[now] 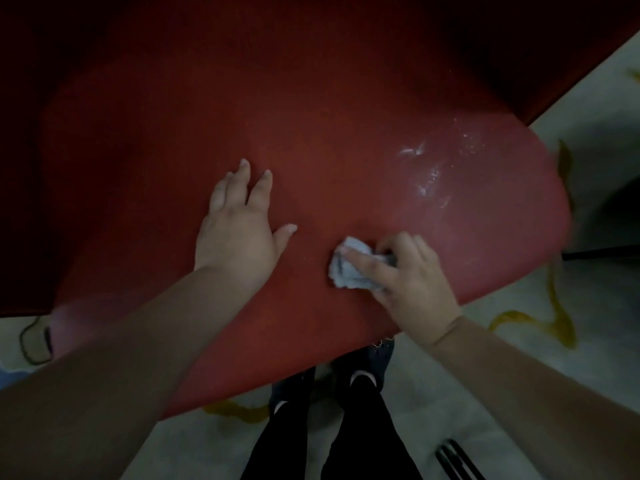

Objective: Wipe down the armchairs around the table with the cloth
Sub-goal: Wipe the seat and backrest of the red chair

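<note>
A red armchair seat (311, 133) fills most of the head view, with its darker back and arms rising at the top and left. My right hand (405, 271) grips a crumpled pale blue-grey cloth (346, 268) and presses it onto the seat near the front edge. My left hand (239, 223) lies flat on the seat to the left of the cloth, fingers spread. Whitish smears (426, 168) show on the seat's right part, beyond my right hand.
Below the seat's front edge stand my dark-trousered legs and shoes (360, 379) on a pale carpet with yellow swirls (540, 323). A dark cable (31, 341) lies on the floor at left. Thin black bars (457, 459) show at bottom right.
</note>
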